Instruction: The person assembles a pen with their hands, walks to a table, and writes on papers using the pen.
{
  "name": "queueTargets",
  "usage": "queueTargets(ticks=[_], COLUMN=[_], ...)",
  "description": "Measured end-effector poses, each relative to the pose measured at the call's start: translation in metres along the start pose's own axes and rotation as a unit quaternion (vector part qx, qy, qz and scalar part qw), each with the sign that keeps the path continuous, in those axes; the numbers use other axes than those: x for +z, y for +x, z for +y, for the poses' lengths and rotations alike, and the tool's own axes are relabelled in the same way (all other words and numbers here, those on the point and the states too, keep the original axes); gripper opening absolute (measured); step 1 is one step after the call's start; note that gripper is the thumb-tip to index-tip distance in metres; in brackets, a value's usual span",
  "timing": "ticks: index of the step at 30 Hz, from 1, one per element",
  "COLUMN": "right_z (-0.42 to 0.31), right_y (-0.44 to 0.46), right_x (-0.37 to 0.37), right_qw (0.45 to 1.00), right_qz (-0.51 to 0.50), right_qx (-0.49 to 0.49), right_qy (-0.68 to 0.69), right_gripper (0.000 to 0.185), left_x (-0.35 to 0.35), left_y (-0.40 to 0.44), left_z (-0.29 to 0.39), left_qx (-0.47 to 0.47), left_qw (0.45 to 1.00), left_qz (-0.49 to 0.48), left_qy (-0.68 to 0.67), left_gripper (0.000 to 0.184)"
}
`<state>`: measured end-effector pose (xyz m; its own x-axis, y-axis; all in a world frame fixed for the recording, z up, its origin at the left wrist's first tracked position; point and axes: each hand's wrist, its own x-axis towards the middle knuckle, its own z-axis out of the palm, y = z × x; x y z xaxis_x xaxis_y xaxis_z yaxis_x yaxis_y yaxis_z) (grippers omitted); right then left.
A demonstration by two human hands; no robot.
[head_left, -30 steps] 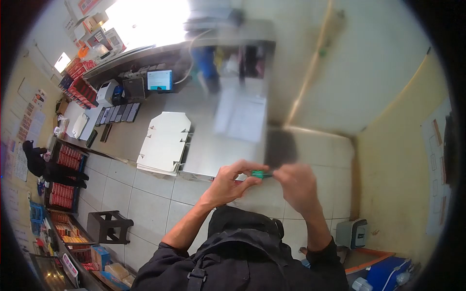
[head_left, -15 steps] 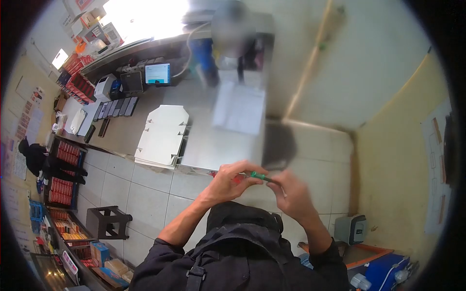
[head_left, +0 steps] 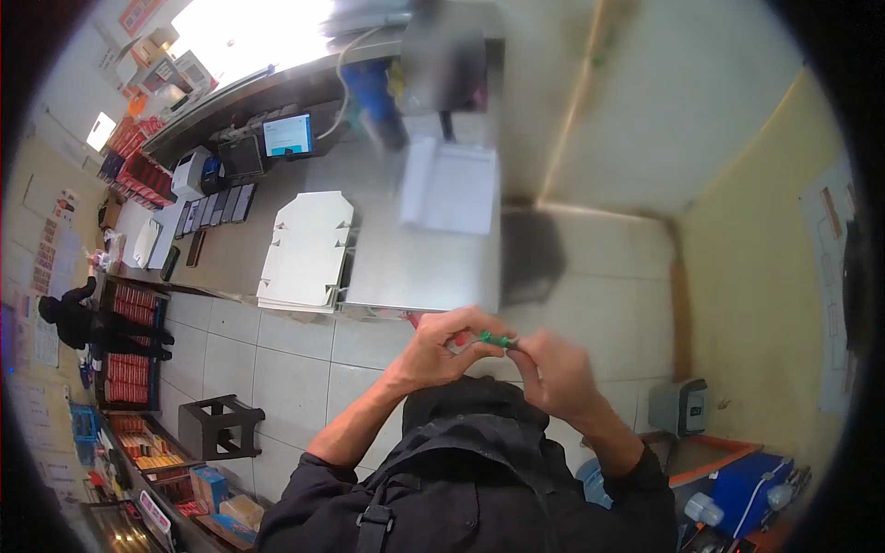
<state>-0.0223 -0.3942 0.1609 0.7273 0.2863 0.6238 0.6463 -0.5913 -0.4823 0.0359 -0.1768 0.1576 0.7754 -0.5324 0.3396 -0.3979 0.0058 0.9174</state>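
My left hand (head_left: 438, 352) pinches a small green tube-like thing (head_left: 495, 340) between thumb and forefinger, in front of my chest. Something red (head_left: 460, 340) shows between its fingers; what it is I cannot make out. At the right end of the green thing, my right hand (head_left: 556, 373) is closed, its fingertips on a thin dark piece that is mostly hidden. Motion blurs part of the right hand. Beyond my hands is the near edge of a metal counter (head_left: 406, 281).
On the counter are stacked white cardboard sheets (head_left: 306, 249), white papers (head_left: 449, 189), a row of phones (head_left: 214, 205) and a lit screen (head_left: 289, 135). A black stool (head_left: 221, 428) stands on the tiled floor. At far left is a person in dark clothes (head_left: 83, 318) by shelves.
My right hand has come closer to my left, and less of the thin dark piece shows between them. The view has shifted slightly. The person at far left has raised an arm.
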Motion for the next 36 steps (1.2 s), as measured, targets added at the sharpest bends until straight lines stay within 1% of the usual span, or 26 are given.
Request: queueTargets(ticks=[1, 2, 3, 4, 5, 6, 10, 11, 12, 13, 17, 19, 20, 22, 23, 25, 26, 27, 28, 29, 30, 31, 32, 33, 34, 36], right_z=[-0.005, -0.013, -0.018, -0.013, -0.002, 0.002, -0.010, -0.022, -0.030, -0.031, -0.029, -0.027, -0.025, -0.022, -0.020, -0.021, -0.029, -0.026, -0.020, -0.014, -0.012, -0.013, -0.017, -0.022, -0.024, -0.025], right_y=[-0.003, -0.004, -0.005, -0.011, -0.019, -0.021, -0.014, -0.017, -0.021, -0.022, -0.027, -0.028, -0.030, -0.039, -0.042, -0.043, -0.043, -0.045, -0.052, -0.059, -0.060, -0.060, -0.057, -0.056, -0.056, -0.058], right_x=[-0.003, -0.008, -0.011, -0.009, -0.008, -0.008, -0.003, 0.006, 0.012, 0.013, 0.001, 0.000, 0.002, 0.007, 0.009, 0.010, 0.014, 0.016, 0.017, 0.018, 0.017, 0.015, 0.012, 0.013, 0.015, 0.023], right_qw=[1.000, 0.987, 0.951, 0.950, 0.765, 0.467, 0.471, 0.759, 0.940, 0.938, 0.913, 0.907, 0.896, 0.870, 0.856, 0.827, 0.925, 0.925, 0.966, 0.987, 0.986, 0.986, 0.957, 0.848, 0.848, 0.869], right_qz=[0.001, -0.042, -0.084, -0.083, -0.145, -0.185, -0.186, -0.099, 0.002, 0.003, -0.101, -0.127, -0.119, -0.106, -0.099, -0.087, -0.045, -0.045, -0.062, -0.079, -0.095, -0.097, -0.133, -0.157, -0.158, -0.128], right_qx=[0.006, 0.114, 0.219, 0.225, 0.393, 0.500, 0.528, 0.415, 0.248, 0.251, 0.308, 0.316, 0.327, 0.347, 0.355, 0.371, 0.275, 0.274, 0.210, 0.143, 0.070, 0.068, 0.233, 0.379, 0.378, 0.355], right_qy=[-0.001, 0.100, 0.201, 0.202, 0.490, 0.706, 0.682, 0.493, 0.237, 0.239, 0.247, 0.249, 0.278, 0.335, 0.361, 0.414, 0.258, 0.260, 0.138, 0.012, -0.116, -0.118, 0.113, 0.335, 0.336, 0.320], right_gripper=[0.018, 0.018, 0.019, 0.019, 0.020, 0.021, 0.024, 0.024, 0.025, 0.025, 0.026, 0.027, 0.026, 0.025, 0.025, 0.024, 0.020, 0.020, 0.020, 0.019, 0.020, 0.020, 0.022, 0.024, 0.024, 0.026], left_x=[0.002, 0.002, 0.002, 0.000, -0.004, -0.007, -0.014, -0.012, -0.006, -0.001, 0.010, 0.005, 0.001, -0.004, -0.005, -0.002, 0.001, 0.005, 0.008, 0.011, 0.013, 0.015, 0.011, 0.002, -0.005, -0.016], left_y=[-0.003, -0.006, -0.007, -0.008, -0.007, -0.007, -0.012, -0.013, -0.016, -0.019, -0.027, -0.029, -0.028, -0.028, -0.028, -0.032, -0.034, -0.038, -0.042, -0.047, -0.049, -0.049, -0.048, -0.044, -0.041, -0.034], left_z=[-0.002, -0.005, -0.005, -0.004, -0.002, 0.000, -0.003, -0.002, 0.000, 0.001, -0.003, -0.007, -0.007, -0.006, -0.005, -0.005, -0.007, -0.012, -0.016, -0.020, -0.022, -0.023, -0.025, -0.023, -0.021, -0.010], left_qx=[-0.003, 0.008, 0.019, 0.014, 0.026, 0.038, -0.004, -0.004, -0.031, -0.058, -0.072, 0.016, 0.018, -0.038, -0.035, -0.100, -0.099, -0.123, -0.148, -0.150, -0.135, -0.119, -0.119, -0.057, 0.006, -0.032], left_qw=[1.000, 1.000, 1.000, 1.000, 0.999, 0.998, 0.996, 0.996, 0.998, 0.997, 0.996, 0.998, 0.998, 0.992, 0.992, 0.989, 0.989, 0.990, 0.987, 0.987, 0.988, 0.989, 0.989, 0.996, 0.995, 0.990], left_qz=[-0.005, -0.008, -0.011, -0.015, -0.036, -0.057, -0.082, -0.083, -0.054, -0.024, -0.023, -0.058, -0.057, -0.121, -0.118, -0.105, -0.103, -0.057, -0.011, -0.012, -0.012, -0.009, -0.008, -0.055, -0.101, -0.132], left_qy=[-0.002, -0.007, -0.011, -0.013, 0.002, 0.017, 0.033, 0.035, 0.002, -0.032, -0.047, -0.012, -0.010, -0.004, -0.003, -0.027, -0.024, -0.040, -0.056, -0.056, -0.074, -0.091, -0.092, -0.039, 0.014, 0.022], left_gripper=[0.030, 0.028, 0.027, 0.027, 0.027, 0.027, 0.025, 0.025, 0.025, 0.025, 0.027, 0.027, 0.027, 0.025, 0.025, 0.026, 0.026, 0.025, 0.024, 0.024, 0.024, 0.025, 0.025, 0.023, 0.021, 0.019])
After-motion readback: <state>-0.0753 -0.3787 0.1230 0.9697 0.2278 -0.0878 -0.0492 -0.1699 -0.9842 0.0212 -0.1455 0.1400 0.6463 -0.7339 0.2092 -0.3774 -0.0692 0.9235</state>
